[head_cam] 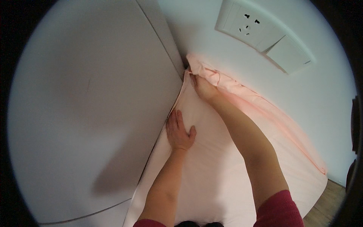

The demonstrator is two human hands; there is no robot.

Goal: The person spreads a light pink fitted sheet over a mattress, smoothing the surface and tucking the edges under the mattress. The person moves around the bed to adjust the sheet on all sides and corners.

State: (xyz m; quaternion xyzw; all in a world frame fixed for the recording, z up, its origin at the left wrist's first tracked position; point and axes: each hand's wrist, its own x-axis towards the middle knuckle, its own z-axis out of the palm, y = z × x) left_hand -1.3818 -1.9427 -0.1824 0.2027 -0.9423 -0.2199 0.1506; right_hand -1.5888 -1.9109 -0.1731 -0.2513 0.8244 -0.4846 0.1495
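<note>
A pale pink fitted sheet covers a mattress that fills the corner between a cabinet side and the wall. My left hand lies flat on the sheet beside the cabinet, thumb spread from the fingers, holding nothing. Farther up, my right hand reaches to the corner, its fingertips hidden under the gathered pink edge of the cloth. Whether those fingers grip the cloth cannot be seen. The gathered edge runs bunched along the wall side of the mattress.
A large grey-white cabinet panel stands close along the mattress's left side. The white wall bears a socket and switch plate above the bed. Wooden flooring shows at the lower right.
</note>
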